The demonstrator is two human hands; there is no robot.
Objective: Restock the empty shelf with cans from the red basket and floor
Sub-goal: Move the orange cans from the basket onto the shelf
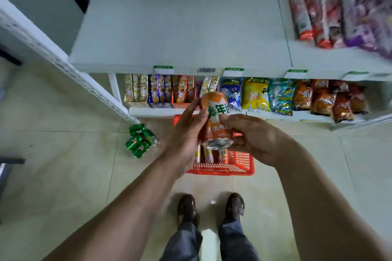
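1. Two hands share one orange can (216, 121) above the red basket (241, 167): your left hand (186, 131) curls around its left side and your right hand (254, 140) pinches its right side, so all your fingers are closed on that single can.
2. You hold it tilted, silver end toward you, probably to turn the label and get a firmer grip before shelving.
3. Beyond the basket and above it, the empty shelf (182, 27) waits bare; the lift goes up and forward.
4. Inside the basket, more cans (214, 154) stand upright under your hands, ready for later trips.
5. Left of the basket, green cans (141, 141) lie piled on the floor (63, 154).
6. Behind the basket, the lower shelf keeps its snack bags (275, 95), so no cans belong there.
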